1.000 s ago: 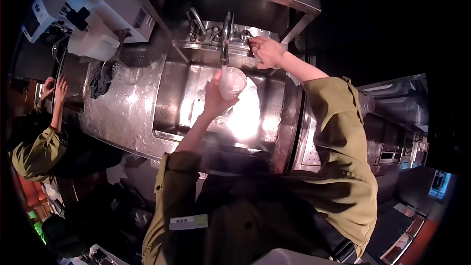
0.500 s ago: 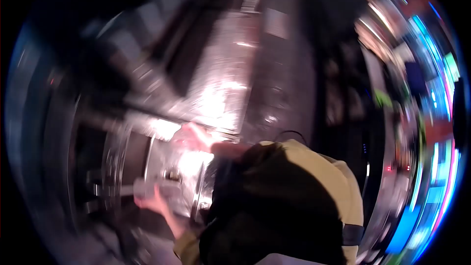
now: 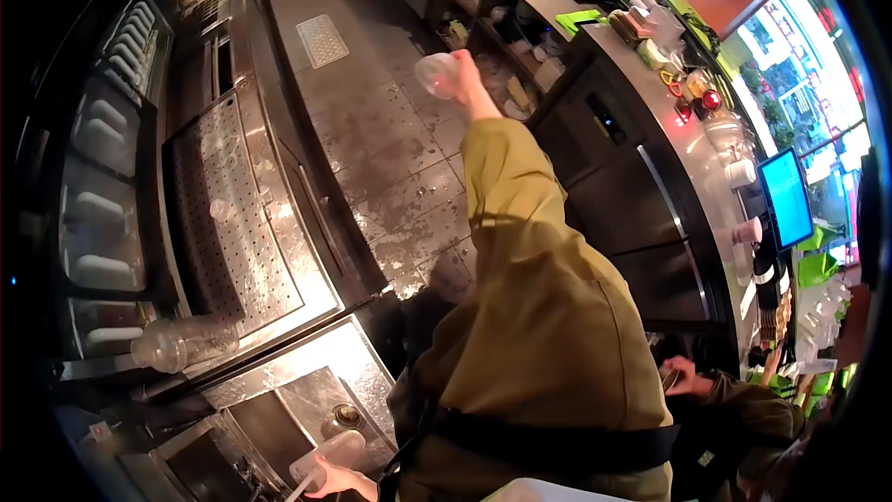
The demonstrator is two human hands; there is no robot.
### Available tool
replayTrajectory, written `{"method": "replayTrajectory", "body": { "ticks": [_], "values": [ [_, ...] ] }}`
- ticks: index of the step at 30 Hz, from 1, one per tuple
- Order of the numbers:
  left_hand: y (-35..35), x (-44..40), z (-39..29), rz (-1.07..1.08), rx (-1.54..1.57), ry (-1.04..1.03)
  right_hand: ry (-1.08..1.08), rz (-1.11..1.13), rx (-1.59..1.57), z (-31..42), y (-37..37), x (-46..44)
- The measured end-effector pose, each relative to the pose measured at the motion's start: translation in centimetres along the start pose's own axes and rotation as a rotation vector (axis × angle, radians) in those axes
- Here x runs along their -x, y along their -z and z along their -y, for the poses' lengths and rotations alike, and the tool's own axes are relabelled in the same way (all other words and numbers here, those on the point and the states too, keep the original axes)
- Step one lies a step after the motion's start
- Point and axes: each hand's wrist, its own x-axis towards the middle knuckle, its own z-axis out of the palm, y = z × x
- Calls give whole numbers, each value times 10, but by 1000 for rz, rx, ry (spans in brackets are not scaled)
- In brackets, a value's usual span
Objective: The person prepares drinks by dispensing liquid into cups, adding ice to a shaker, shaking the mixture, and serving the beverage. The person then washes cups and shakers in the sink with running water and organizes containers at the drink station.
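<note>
My right hand (image 3: 467, 84) is stretched far forward over the tiled floor, its fingers closed around a clear, rounded container (image 3: 437, 75). At the lower left edge of the view, my left hand (image 3: 336, 480) grips a translucent cup (image 3: 329, 455), which lies tilted over the sink (image 3: 288, 420). A thin pale streak runs beside that cup; whether it is water or a solid part is unclear. The round drain (image 3: 347, 416) shows just beyond the cup.
A perforated steel drainboard (image 3: 223, 214) and a clear pitcher (image 3: 172, 346) are at left. Wet floor tiles (image 3: 409, 186) run ahead. A counter (image 3: 688, 121) with a blue-lit screen (image 3: 786, 197) stands at right. A co-worker's hand (image 3: 683, 376) shows at lower right.
The view has swung right, away from the sink. My right hand has left the tap and reaches out with a clear container. My left hand still holds a cup, now at the lower left.
</note>
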Motion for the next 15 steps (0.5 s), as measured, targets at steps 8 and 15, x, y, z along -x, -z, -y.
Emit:
{"method": "replayTrajectory", "body": {
  "ticks": [8, 15],
  "values": [
    [2, -6, -6, 47, 122, 63, -134, 158, -585, -22, -61, 7],
    [-12, -2, 13, -62, 13, 91, -205, 156, -704, -62, -133, 38]
  ]
}}
